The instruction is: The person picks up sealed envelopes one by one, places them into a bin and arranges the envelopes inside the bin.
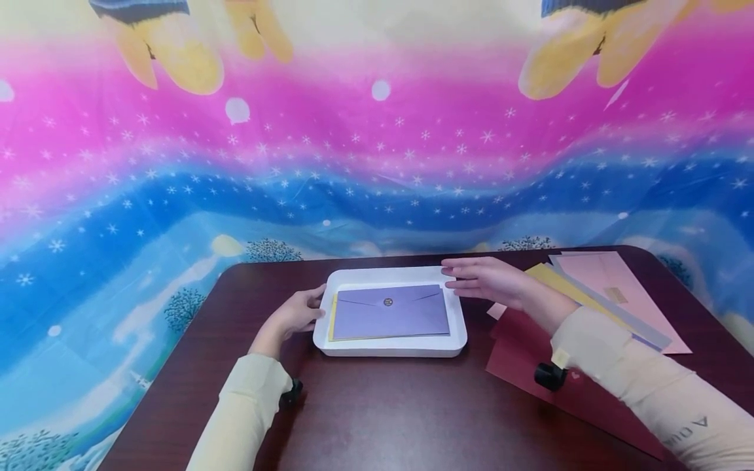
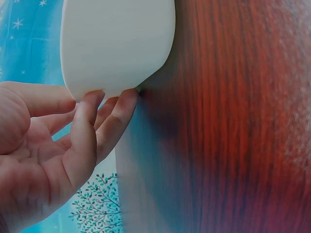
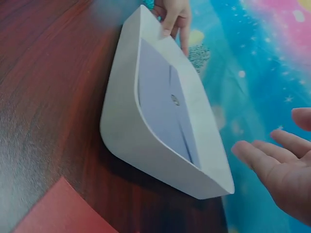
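A white tray (image 1: pixel 391 351) stands on the dark wooden table. In it lies a purple envelope (image 1: pixel 394 320) with a round seal, flap side up, and a yellow edge (image 1: pixel 333 320) shows from beneath it. My left hand (image 1: pixel 294 313) holds the tray's left end, its thumb at the rim and fingertips against the outer wall, as the left wrist view shows. At the tray's right end, my right hand (image 1: pixel 495 281) has its fingers stretched out near the back corner. The right wrist view shows a gap between those fingertips and the tray wall (image 3: pixel 184 174).
Right of the tray, partly under my right forearm, lie overlapping envelopes: dark red (image 1: pixel 521 350), yellow (image 1: pixel 580 294), grey (image 1: pixel 656 337) and pink (image 1: pixel 636 281). A patterned cloth (image 1: pixel 377 163) hangs behind the table's back edge.
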Demonstrator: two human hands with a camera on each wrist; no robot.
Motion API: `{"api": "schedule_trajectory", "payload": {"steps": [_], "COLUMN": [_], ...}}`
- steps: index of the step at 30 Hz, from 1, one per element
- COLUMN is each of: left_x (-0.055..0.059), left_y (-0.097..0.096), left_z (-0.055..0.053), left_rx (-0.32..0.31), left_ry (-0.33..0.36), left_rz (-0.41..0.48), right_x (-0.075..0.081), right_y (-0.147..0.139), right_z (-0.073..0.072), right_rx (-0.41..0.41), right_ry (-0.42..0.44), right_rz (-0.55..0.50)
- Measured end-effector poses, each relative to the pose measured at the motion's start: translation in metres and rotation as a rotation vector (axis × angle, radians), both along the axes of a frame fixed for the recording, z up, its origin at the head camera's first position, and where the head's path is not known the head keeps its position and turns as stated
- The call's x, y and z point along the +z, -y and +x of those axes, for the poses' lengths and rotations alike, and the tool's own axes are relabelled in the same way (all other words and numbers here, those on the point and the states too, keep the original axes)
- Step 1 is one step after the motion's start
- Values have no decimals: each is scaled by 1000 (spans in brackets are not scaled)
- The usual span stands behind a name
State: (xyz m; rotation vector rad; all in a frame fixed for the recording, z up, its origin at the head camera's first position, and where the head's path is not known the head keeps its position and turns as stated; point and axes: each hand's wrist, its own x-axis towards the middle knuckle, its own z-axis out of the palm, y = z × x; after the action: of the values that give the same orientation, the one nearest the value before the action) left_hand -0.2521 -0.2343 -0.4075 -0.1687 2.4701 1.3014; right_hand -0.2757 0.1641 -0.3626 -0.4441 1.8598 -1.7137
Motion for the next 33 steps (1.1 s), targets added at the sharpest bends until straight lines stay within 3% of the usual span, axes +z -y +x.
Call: {"api": "schedule_trajectory", "payload": {"steps": [13, 21, 25, 33], "left_x": [-1, 0, 0, -1], "left_y": [1, 2, 2, 3], "left_z": [2, 1, 1, 0], "left_rx": [7, 1, 0, 1], "left_ry": [-2, -7, -6, -1], "left_rz": [21, 31, 37, 38], "right_x": [19, 24, 18, 3], "right_y": [-25, -46, -61, -90], "right_z": [20, 35, 38, 48], "right_rx": [-70, -100, -90, -75], "right_ry": [-340, -538, -597, -643], "right_rz": [118, 316, 391, 419]}}
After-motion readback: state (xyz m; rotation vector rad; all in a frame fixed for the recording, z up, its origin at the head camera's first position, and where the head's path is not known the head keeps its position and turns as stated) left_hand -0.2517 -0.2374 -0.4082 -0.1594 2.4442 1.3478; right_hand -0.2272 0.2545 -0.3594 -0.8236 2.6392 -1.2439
